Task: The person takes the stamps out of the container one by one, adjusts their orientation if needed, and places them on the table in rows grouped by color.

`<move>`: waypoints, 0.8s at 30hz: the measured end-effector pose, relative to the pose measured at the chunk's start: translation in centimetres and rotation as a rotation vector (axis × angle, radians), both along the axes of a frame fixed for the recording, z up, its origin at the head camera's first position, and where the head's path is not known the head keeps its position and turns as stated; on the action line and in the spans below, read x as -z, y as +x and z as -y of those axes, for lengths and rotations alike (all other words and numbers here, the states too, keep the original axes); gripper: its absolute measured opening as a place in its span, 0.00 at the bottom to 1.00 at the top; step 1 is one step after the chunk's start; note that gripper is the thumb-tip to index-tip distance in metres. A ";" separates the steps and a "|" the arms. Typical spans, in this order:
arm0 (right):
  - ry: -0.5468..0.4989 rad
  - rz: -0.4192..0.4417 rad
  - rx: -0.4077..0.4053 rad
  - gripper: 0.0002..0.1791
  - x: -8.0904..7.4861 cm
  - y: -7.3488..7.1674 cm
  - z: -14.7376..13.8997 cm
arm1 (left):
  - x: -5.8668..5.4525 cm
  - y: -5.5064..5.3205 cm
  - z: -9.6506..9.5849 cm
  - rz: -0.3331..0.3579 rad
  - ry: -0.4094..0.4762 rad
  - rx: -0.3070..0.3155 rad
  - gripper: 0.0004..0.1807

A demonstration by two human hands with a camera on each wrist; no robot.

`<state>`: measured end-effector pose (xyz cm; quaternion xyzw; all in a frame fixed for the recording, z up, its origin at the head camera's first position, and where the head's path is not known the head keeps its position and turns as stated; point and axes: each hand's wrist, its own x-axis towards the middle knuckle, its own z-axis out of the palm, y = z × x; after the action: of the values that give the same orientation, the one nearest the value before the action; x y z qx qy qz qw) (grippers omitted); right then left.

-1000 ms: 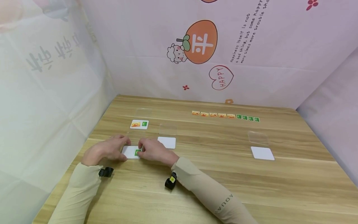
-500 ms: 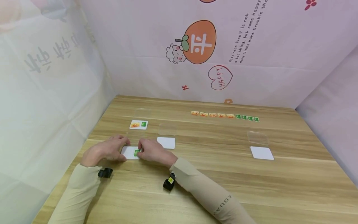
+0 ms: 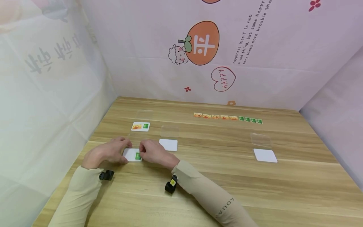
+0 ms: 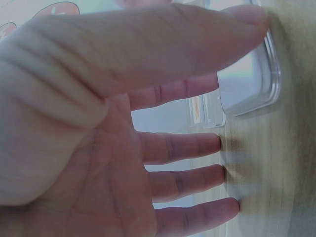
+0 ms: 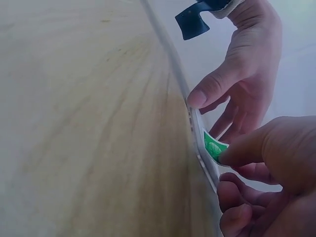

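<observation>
A flat white case (image 3: 129, 154) with a clear plastic rim (image 4: 274, 81) lies on the table at the left. My left hand (image 3: 109, 152) holds its left end, thumb at the near edge and index finger at the far edge. The other left fingertips rest on the wood. My right hand (image 3: 155, 153) is at the case's right end and pinches a small green sticker (image 5: 213, 147) by its edge. That sticker sits over the white face and curves upward at the pinched side. Part of the index finger's hold is hidden behind the right thumb.
Behind lies another white case (image 3: 140, 126) bearing an orange and a green sticker. Plain white cases (image 3: 168, 145) (image 3: 265, 155) lie to the right, with clear lids (image 3: 261, 140) beyond them. Orange stickers (image 3: 216, 117) and green stickers (image 3: 250, 120) form a row near the back wall.
The right fingers have shifted slightly at the case's right end, and more of the green sticker shows now. My left hand keeps its hold in place.
</observation>
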<state>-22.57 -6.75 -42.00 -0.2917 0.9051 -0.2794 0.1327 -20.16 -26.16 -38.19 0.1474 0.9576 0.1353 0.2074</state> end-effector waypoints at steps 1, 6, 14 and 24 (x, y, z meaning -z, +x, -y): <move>-0.009 0.005 0.000 0.03 -0.1 0.0 -0.1 | 0.0 0.0 0.0 0.000 0.001 0.000 0.25; -0.038 0.024 -0.005 0.04 -0.7 0.1 -0.4 | 0.0 0.1 0.0 -0.003 0.004 0.006 0.26; -0.086 0.037 -0.044 0.03 -1.3 0.0 -1.0 | 0.0 0.2 0.1 0.001 0.007 -0.004 0.26; -0.132 0.020 -0.040 0.04 -1.6 -0.1 -2.1 | -0.1 0.2 0.0 0.001 0.002 -0.010 0.26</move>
<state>-22.68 -4.61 -40.41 -0.3149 0.8774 -0.3387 0.1277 -19.98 -26.15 -38.06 0.1429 0.9580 0.1373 0.2072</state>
